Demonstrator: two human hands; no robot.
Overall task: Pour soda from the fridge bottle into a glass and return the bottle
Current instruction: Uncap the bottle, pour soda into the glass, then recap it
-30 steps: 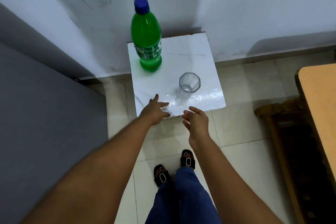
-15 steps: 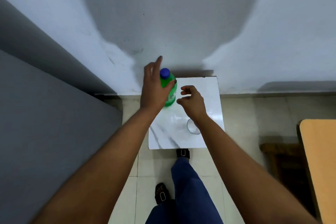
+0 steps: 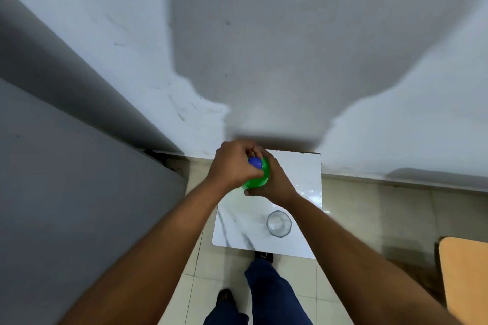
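A green soda bottle (image 3: 255,182) with a blue cap (image 3: 255,162) stands at the back left of a small white marble-top table (image 3: 301,177). My left hand (image 3: 232,166) wraps around the bottle's neck and cap from the left. My right hand (image 3: 274,179) grips the bottle's body from the right. Most of the bottle is hidden by both hands. An empty clear glass (image 3: 278,224) stands upright near the table's front right, apart from my hands.
A grey fridge side (image 3: 79,192) rises close on the left. A white wall stands right behind the table. A wooden table edge (image 3: 464,277) shows at the lower right. My legs and sandalled feet (image 3: 224,297) are on the tiled floor below.
Both hands have risen from the table's front edge and closed on the bottle, left at the cap, right on the body. The view has tilted up toward the wall.
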